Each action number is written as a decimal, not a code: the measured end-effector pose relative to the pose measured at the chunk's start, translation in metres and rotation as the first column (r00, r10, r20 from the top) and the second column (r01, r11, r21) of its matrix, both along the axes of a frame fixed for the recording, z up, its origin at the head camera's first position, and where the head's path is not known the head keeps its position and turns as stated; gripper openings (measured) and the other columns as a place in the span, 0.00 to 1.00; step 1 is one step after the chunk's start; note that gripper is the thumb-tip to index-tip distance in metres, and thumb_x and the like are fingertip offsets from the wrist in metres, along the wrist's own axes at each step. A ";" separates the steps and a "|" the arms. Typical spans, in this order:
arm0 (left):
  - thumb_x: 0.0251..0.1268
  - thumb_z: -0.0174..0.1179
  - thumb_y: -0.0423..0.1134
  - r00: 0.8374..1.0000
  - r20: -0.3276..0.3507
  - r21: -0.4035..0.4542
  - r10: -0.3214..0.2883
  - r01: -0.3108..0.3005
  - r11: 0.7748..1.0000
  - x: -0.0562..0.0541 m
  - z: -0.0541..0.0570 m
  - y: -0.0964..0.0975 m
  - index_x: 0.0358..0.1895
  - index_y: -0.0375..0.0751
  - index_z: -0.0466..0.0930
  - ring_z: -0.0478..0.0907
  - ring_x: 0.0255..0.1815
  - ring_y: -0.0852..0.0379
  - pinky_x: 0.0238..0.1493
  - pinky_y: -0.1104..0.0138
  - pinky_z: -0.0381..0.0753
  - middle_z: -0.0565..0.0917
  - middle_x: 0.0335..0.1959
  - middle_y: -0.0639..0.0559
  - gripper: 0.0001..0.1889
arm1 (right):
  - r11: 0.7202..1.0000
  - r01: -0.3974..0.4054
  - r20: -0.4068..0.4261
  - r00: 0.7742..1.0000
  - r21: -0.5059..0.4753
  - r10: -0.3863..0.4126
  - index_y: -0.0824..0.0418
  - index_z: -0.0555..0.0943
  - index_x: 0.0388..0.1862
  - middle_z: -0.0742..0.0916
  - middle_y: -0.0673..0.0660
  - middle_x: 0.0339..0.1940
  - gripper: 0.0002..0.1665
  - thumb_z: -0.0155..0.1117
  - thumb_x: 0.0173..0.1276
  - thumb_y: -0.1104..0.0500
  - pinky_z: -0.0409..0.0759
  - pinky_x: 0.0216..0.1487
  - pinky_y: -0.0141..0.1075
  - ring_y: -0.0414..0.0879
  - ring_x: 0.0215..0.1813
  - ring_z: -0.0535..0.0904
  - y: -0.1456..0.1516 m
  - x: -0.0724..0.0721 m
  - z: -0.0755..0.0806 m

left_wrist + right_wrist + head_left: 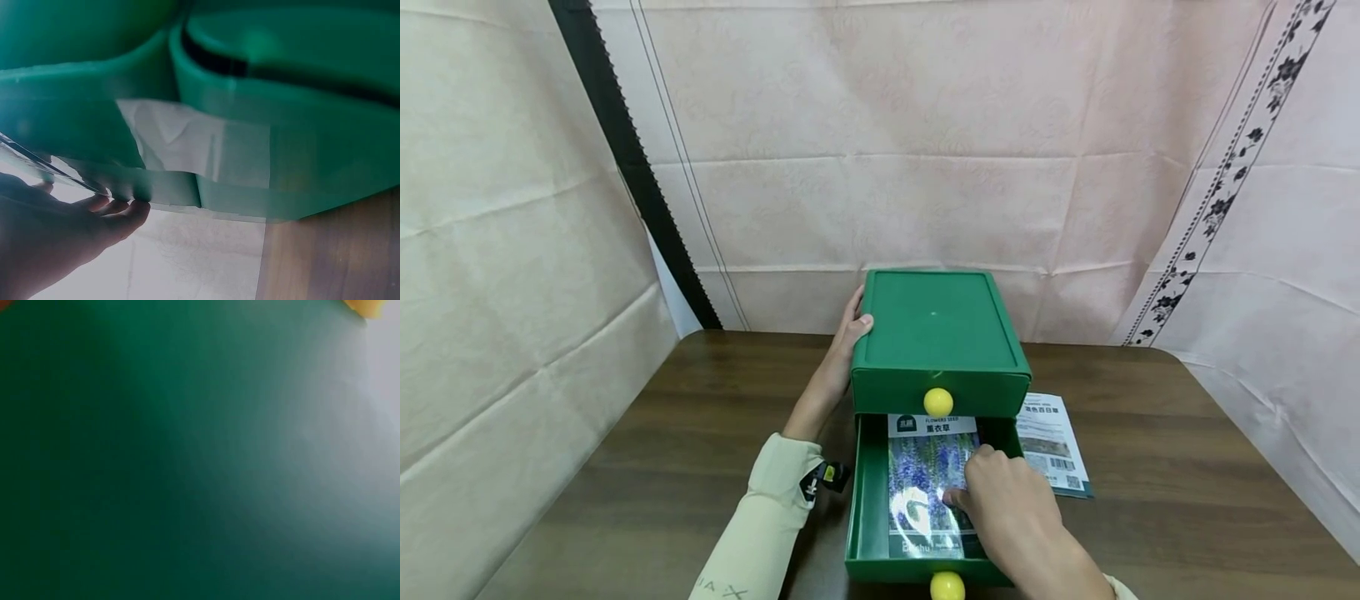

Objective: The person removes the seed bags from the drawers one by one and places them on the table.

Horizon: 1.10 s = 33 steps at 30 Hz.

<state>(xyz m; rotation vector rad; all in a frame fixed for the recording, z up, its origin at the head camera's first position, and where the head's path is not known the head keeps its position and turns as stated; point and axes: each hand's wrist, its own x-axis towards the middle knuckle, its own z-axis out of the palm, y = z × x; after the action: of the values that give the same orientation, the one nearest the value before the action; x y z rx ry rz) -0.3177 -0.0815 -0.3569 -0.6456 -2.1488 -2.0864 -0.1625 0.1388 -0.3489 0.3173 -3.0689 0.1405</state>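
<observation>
A green box with two drawers [934,321] stands on the table, its upper drawer in and its lower drawer [871,492] pulled out. Inside the lower drawer lies a seed packet [917,475] picturing purple flowers. My right hand [1018,508] reaches into that drawer and grips the packet's right side, thumb on its front; its other fingertips are hidden. My left hand [842,350] rests against the box's left side, thumb at the top edge. In the left wrist view, its fingers [128,219] touch the box wall. Blurred green fills most of the right wrist view.
Each drawer front has a yellow round knob, one above [937,402] and one below [947,586]. Another printed packet [1052,446] lies on the wooden table [1165,442] right of the box. Pale cloth [880,125] hangs behind and at both sides.
</observation>
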 end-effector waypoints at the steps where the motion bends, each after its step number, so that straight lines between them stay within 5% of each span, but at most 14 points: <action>1: 0.75 0.40 0.59 1.000 -0.002 0.002 -0.002 0.002 1.000 0.000 0.000 0.000 0.88 0.59 0.35 0.42 0.86 0.40 0.78 0.31 0.47 0.42 0.88 0.48 0.42 | 1.000 -0.004 0.008 1.000 0.000 0.004 0.63 0.79 0.27 0.72 0.52 0.20 0.27 0.81 0.61 0.42 0.74 0.19 0.39 0.45 0.18 0.72 0.001 -0.001 0.001; 7: 0.76 0.40 0.58 1.000 -0.009 0.006 -0.007 0.007 1.000 0.001 0.001 0.002 0.88 0.59 0.35 0.42 0.86 0.41 0.78 0.32 0.48 0.42 0.88 0.48 0.42 | 0.994 -0.017 0.119 0.992 -0.107 0.030 0.68 0.83 0.44 0.82 0.55 0.26 0.28 0.81 0.62 0.47 0.81 0.28 0.45 0.47 0.27 0.80 0.010 -0.008 0.013; 12: 0.76 0.41 0.59 1.000 -0.005 0.007 -0.006 0.006 1.000 -0.001 0.001 0.002 0.88 0.59 0.36 0.43 0.86 0.42 0.78 0.34 0.49 0.43 0.88 0.48 0.42 | 0.956 0.016 0.208 0.977 -0.292 0.047 0.65 0.83 0.49 0.84 0.52 0.32 0.24 0.82 0.62 0.53 0.82 0.37 0.44 0.44 0.32 0.80 0.021 -0.013 0.023; 18: 0.75 0.41 0.59 1.000 -0.004 0.008 -0.001 0.001 1.000 0.000 0.000 0.001 0.88 0.59 0.36 0.43 0.86 0.41 0.78 0.33 0.50 0.43 0.88 0.48 0.42 | 0.892 0.064 0.315 0.945 -0.447 0.090 0.63 0.84 0.51 0.81 0.53 0.21 0.23 0.81 0.63 0.54 0.74 0.26 0.38 0.45 0.21 0.75 0.033 -0.017 0.030; 23: 0.76 0.41 0.58 1.000 -0.004 0.008 0.002 -0.002 1.000 -0.001 0.000 0.000 0.88 0.59 0.36 0.44 0.86 0.41 0.78 0.33 0.50 0.43 0.88 0.48 0.42 | 0.824 0.035 0.385 0.895 -0.566 0.227 0.68 0.80 0.56 0.74 0.51 0.13 0.26 0.77 0.68 0.52 0.67 0.19 0.35 0.43 0.14 0.68 0.046 -0.026 0.033; 28: 0.76 0.40 0.57 1.000 -0.011 0.002 0.001 -0.001 1.000 -0.001 0.000 -0.001 0.88 0.58 0.36 0.43 0.86 0.40 0.78 0.32 0.48 0.43 0.88 0.47 0.41 | 0.755 0.011 0.426 0.831 -0.656 0.358 0.64 0.80 0.40 0.73 0.50 0.14 0.15 0.70 0.75 0.53 0.65 0.17 0.32 0.41 0.13 0.64 0.054 -0.035 0.033; 33: 0.76 0.40 0.58 1.000 -0.014 -0.011 -0.006 0.006 1.000 0.001 -0.001 -0.001 0.88 0.59 0.36 0.42 0.86 0.39 0.77 0.30 0.48 0.42 0.88 0.47 0.41 | 0.712 -0.017 0.415 0.803 -0.701 0.427 0.60 0.78 0.27 0.75 0.49 0.15 0.20 0.60 0.82 0.55 0.65 0.14 0.29 0.38 0.12 0.64 0.059 -0.040 0.028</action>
<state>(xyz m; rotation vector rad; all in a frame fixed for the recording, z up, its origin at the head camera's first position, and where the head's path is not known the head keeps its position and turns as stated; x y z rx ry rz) -0.3168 -0.0821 -0.3574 -0.6660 -2.1551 -2.0686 -0.2026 0.1982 -0.3205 0.7160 -3.1595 1.5867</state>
